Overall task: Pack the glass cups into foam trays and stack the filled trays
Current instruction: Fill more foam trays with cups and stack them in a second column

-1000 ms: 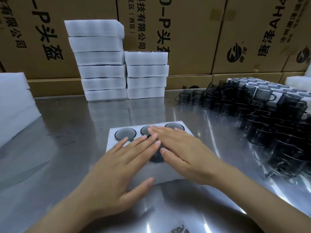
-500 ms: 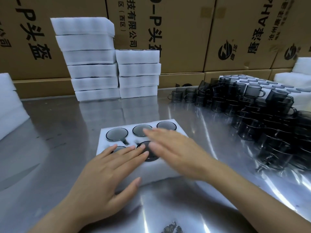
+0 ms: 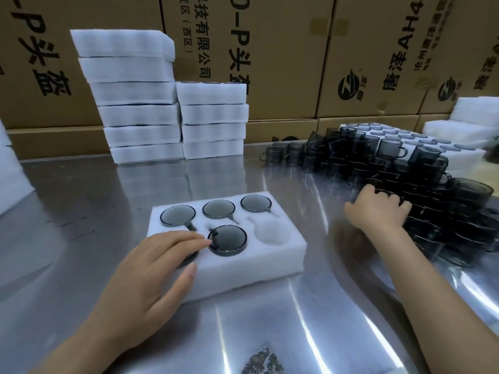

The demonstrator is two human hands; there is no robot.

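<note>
Left hand (image 3: pixel 151 268) flat on foam tray (image 3: pixel 243 268), fingers straight; right hand (image 3: pixel 378 209) curled into cup pile (image 3: pixel 432 190), grasp unclear.

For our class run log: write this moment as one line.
tray: one pocket empty | left hand: flat on tray | right hand: at loose cups, grip unclear

Left hand (image 3: pixel 151 268) flat on foam tray (image 3: pixel 243 268); right hand (image 3: pixel 378 209) among loose cups (image 3: pixel 432 184).
</note>
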